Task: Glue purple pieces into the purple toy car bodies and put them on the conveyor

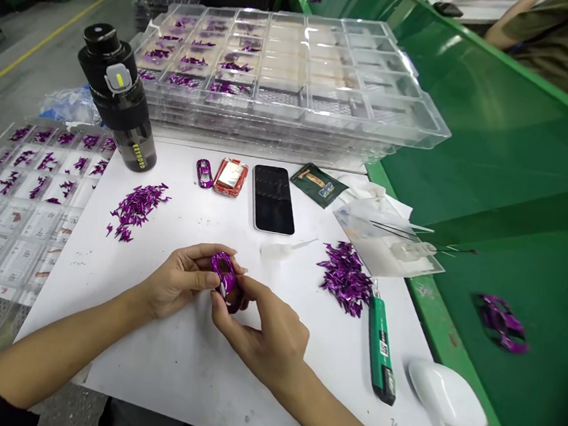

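Above the white worktop (188,378), a shiny purple toy car body (225,276) is held between my two hands. My left hand (182,280) pinches its left side with thumb and fingers. From the right, the thumb and fingertips of my right hand (267,332) grip its lower end; whether they also hold a small part is hidden. One pile of small purple pieces (138,209) lies to the left, and another purple pile (345,278) to the right. A second purple car body (204,173) rests farther back, beside a red car-shaped piece (230,177).
Stacked clear compartment trays (325,96) stand at the back; another tray (27,215) sits left. Around the worktop are a black bottle (119,97), a phone (274,199), a green-handled cutter (380,346) and a white spoon-shaped object (447,393). A purple car body (502,323) lies on the green conveyor (531,196).
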### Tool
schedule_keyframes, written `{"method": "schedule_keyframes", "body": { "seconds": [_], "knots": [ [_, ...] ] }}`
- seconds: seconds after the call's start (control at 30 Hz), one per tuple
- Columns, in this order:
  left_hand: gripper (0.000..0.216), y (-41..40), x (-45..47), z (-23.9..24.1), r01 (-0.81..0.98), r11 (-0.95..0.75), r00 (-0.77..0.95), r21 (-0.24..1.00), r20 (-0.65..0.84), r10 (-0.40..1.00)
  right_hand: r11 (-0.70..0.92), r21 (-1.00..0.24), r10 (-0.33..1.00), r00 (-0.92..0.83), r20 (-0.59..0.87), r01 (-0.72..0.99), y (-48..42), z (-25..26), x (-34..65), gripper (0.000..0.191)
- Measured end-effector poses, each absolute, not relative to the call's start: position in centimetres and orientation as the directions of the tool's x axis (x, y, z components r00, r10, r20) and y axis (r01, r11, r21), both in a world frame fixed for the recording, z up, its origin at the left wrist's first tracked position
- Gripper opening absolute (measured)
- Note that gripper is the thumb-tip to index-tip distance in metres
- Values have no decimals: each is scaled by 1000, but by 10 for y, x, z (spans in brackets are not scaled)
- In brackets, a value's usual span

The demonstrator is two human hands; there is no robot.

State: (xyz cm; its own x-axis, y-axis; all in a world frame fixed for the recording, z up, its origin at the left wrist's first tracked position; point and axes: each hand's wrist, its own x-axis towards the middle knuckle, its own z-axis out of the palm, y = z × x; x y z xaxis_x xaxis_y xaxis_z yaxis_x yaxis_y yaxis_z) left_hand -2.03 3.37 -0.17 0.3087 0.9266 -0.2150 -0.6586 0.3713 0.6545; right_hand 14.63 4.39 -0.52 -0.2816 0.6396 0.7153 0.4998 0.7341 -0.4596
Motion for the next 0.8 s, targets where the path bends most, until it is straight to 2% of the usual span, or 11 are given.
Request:
{"method": "schedule_keyframes", "body": {
  "seconds": [0.2,0.33,0.6,0.8],
  "knots": [
    [35,32,-20,-1,-632,372,253,680,-273,928,671,-606,737,-296,608,427,43,-11,144,21],
    [35,34,-17,-2,-630,380,230,678,-304,924,544,-742,834,-349,427,392,48,-15,147,18],
    [42,30,-15,2,-611,366,135,702,-363,922,418,-800,866,-454,209,430,49,7,154,16],
    [45,10,-2,6,-546,327,204,771,-257,945,299,-856,894,-437,97,422,21,28,174,13]
  ]
}}
